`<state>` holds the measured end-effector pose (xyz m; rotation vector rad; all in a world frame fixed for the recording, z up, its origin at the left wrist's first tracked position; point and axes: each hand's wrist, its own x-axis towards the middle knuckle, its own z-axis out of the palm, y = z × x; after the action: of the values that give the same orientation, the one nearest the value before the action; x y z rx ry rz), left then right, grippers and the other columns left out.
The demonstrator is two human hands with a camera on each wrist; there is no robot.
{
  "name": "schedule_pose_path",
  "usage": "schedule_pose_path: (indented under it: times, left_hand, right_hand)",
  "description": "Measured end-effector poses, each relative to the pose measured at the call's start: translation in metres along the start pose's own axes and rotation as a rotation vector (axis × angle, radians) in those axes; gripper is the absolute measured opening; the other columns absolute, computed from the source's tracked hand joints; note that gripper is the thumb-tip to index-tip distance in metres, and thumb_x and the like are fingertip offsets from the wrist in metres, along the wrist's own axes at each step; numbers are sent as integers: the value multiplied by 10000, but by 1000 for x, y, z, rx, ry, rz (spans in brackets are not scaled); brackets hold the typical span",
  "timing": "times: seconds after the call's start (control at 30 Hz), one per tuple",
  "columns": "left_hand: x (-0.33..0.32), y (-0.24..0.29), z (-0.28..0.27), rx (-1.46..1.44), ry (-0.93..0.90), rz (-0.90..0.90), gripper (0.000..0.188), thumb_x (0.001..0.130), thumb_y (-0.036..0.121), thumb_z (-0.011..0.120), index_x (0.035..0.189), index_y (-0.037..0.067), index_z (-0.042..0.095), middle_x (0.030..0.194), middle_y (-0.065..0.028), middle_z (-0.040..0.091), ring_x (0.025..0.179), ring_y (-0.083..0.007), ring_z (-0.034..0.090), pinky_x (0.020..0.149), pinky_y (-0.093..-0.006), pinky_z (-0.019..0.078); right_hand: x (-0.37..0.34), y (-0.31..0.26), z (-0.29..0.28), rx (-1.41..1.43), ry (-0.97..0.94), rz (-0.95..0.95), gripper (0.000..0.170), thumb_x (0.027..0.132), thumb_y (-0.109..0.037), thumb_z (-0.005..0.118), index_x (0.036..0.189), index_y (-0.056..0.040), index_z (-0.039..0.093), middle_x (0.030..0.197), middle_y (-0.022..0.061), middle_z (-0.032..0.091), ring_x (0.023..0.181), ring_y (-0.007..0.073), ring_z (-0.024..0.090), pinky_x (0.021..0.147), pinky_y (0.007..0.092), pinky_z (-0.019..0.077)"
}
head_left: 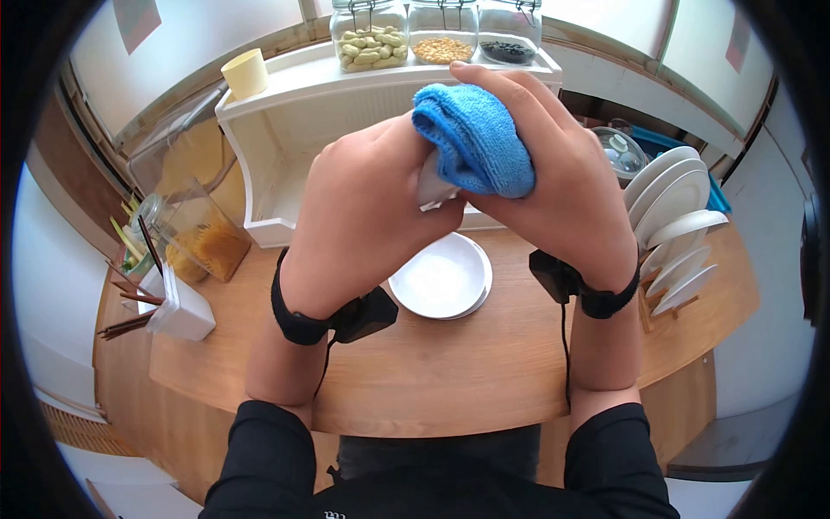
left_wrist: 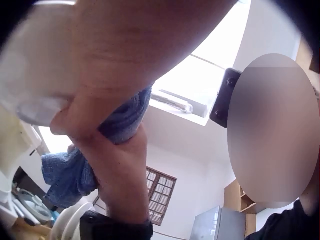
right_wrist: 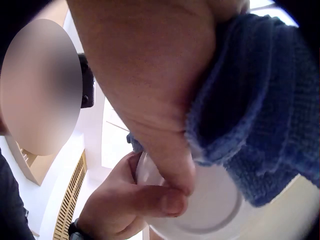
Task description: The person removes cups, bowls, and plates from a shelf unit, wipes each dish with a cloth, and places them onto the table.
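Observation:
Both hands are raised in front of the body, close together. My left hand (head_left: pixel 372 190) grips a small white bowl (right_wrist: pixel 215 200) by its side; the round foot ring on its underside shows in the right wrist view. In my right hand (head_left: pixel 571 173) is a folded blue towel (head_left: pixel 484 143), bunched against the bowl, with the thumb pressing on the bowl's outside. Most of the bowl is hidden in the head view by the towel and fingers. Below the hands, a stack of white dishes (head_left: pixel 438 277) sits on the wooden table (head_left: pixel 450 381).
White plates (head_left: pixel 666 195) stand in a wooden rack at the right. A white shelf (head_left: pixel 281 169) at the back carries glass jars (head_left: pixel 372 43) of dry food and a cream cup (head_left: pixel 245 73). At the left are a white chopstick holder (head_left: pixel 186 307) and a pasta container (head_left: pixel 207 233).

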<state>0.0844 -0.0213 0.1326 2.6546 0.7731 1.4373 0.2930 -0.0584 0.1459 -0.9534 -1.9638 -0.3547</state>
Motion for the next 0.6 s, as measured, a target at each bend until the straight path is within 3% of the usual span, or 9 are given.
schedule_pose_path:
  times: [0.07,0.17,0.23,0.27,0.43,0.6]
  left_hand:
    - [2,1,-1,-39,30,-21,391,742,79,886,1094,18,725,953,-135,784,837,-271,772,786,-364,607]
    - [5,-1,0,-81,65,-7,388,740,83,869,1101,28,736,944,-126,783,820,-257,765,766,-358,603]
    - [4,2,3,-27,173,81,348,720,84,837,1034,61,688,906,-163,728,838,-400,710,746,-426,585]
    - [3,0,3,-27,167,84,348,720,84,837,1034,61,688,906,-163,728,838,-400,710,746,-426,585]
    - [0,-1,8,21,256,80,370,696,146,914,907,68,620,766,-103,680,641,-249,682,621,-330,549]
    - [1,-4,13,-76,307,101,379,716,147,933,869,77,593,743,-39,673,647,-131,668,618,-280,528]
  right_hand:
    - [-1,3,1,2,-90,56,868,726,36,839,1515,-191,558,1424,114,666,1250,410,688,979,436,603]
    - [-1,16,12,138,-43,14,843,724,37,829,1494,-166,550,1422,122,665,1281,416,670,1025,450,582]
    - [-1,18,17,165,-7,12,820,716,36,815,1471,-142,551,1393,143,673,1296,396,666,1060,437,561]
    - [-1,18,16,191,-1,32,819,716,28,818,1474,-128,549,1372,143,678,1282,361,675,1061,418,556]
    - [-4,22,14,344,41,116,818,718,-8,833,1478,-88,540,1321,123,684,1214,250,689,1053,364,538]
    - [-6,27,14,492,51,143,847,719,-53,862,1491,-70,514,1297,111,676,1156,190,671,1040,348,537]
